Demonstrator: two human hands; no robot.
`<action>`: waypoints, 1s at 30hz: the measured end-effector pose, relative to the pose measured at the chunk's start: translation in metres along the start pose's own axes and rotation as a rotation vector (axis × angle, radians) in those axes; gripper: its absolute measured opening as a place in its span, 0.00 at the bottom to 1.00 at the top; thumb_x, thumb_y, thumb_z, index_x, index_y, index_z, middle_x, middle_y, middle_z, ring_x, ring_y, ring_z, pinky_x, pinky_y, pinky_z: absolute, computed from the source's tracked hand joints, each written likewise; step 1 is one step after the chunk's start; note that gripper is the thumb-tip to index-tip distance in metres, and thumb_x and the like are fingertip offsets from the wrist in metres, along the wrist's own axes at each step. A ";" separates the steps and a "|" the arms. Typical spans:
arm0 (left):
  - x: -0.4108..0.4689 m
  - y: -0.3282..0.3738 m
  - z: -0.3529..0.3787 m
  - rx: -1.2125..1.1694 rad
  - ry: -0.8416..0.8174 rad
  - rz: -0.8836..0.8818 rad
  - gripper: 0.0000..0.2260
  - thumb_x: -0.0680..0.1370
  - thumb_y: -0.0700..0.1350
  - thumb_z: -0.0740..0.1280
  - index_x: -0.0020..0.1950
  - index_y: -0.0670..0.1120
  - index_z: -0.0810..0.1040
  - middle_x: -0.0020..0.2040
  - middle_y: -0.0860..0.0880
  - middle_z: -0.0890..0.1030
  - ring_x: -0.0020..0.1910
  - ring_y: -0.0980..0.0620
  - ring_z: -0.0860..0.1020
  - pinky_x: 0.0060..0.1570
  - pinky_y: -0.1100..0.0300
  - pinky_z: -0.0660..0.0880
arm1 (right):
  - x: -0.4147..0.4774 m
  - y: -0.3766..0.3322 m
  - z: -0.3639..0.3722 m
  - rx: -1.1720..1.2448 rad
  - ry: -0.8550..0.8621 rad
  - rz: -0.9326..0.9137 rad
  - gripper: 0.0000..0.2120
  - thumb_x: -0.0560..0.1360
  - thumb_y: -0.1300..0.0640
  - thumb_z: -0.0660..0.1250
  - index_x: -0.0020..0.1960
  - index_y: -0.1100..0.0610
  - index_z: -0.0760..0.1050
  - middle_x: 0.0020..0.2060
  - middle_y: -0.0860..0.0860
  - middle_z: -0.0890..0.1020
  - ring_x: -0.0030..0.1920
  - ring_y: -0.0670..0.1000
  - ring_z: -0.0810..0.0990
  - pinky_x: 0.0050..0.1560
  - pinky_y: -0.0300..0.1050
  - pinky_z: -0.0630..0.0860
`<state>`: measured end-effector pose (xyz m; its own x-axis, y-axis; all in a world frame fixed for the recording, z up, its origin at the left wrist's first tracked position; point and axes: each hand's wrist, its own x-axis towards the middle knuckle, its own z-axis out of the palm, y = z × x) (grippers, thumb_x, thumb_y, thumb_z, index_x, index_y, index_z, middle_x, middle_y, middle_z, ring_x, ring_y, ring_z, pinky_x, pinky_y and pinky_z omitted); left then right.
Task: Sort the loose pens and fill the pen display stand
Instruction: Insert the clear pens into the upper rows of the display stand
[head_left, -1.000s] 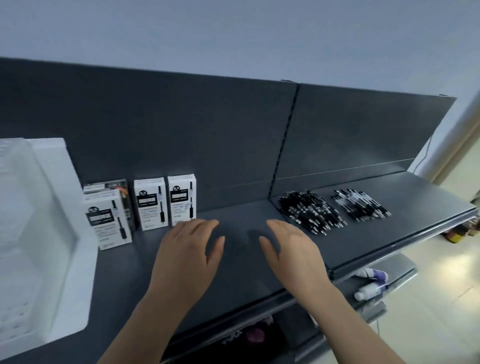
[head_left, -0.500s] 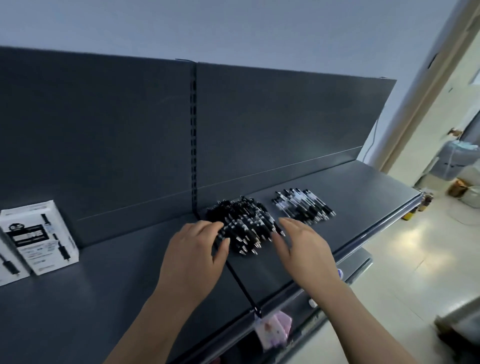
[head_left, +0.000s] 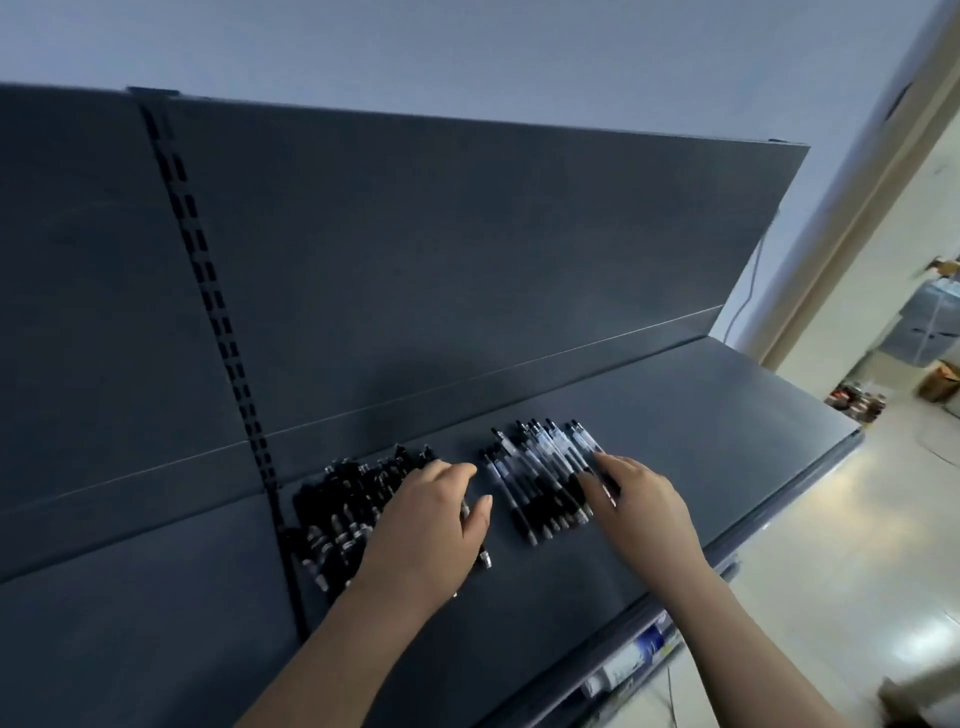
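The left hand (head_left: 426, 525), low at centre frame, lies palm down over the right edge of the black pen pile (head_left: 348, 509). Its fingers curve downward and the thumb is spread; whether it grips a pen cannot be told. The right hand (head_left: 641, 501), just right of centre, rests nearly straight fingers on the clear-barrelled pen pile (head_left: 540, 478). Both piles lie side by side on the dark shelf (head_left: 701, 431).

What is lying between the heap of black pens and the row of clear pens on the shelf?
Head view: mostly bare shelf; the left hand's thumb and one stray pen reach into it.
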<state>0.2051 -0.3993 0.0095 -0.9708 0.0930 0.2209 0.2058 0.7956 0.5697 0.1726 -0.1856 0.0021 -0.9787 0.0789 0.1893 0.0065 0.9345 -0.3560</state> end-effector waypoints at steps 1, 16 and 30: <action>0.008 0.004 0.011 0.000 -0.006 -0.040 0.19 0.81 0.53 0.59 0.70 0.48 0.70 0.61 0.54 0.75 0.61 0.57 0.71 0.59 0.66 0.67 | 0.013 0.012 0.004 0.007 -0.023 -0.004 0.14 0.80 0.49 0.61 0.55 0.58 0.77 0.50 0.52 0.82 0.49 0.55 0.79 0.44 0.48 0.73; 0.098 0.046 0.123 0.104 0.048 -0.682 0.22 0.76 0.62 0.64 0.43 0.42 0.71 0.34 0.52 0.70 0.32 0.54 0.70 0.28 0.61 0.63 | 0.141 0.094 0.053 0.337 -0.449 0.051 0.24 0.72 0.44 0.69 0.32 0.65 0.72 0.25 0.51 0.71 0.29 0.49 0.69 0.31 0.42 0.63; 0.109 0.046 0.140 -0.066 0.012 -0.768 0.19 0.77 0.60 0.63 0.37 0.47 0.66 0.32 0.52 0.70 0.30 0.55 0.68 0.29 0.60 0.61 | 0.163 0.092 0.064 0.480 -0.621 0.018 0.22 0.68 0.58 0.69 0.25 0.52 0.58 0.21 0.48 0.60 0.25 0.49 0.59 0.27 0.40 0.54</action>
<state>0.0911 -0.2688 -0.0513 -0.8429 -0.4777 -0.2476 -0.5183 0.5972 0.6122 0.0004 -0.1088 -0.0589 -0.9157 -0.2482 -0.3160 0.0726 0.6713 -0.7377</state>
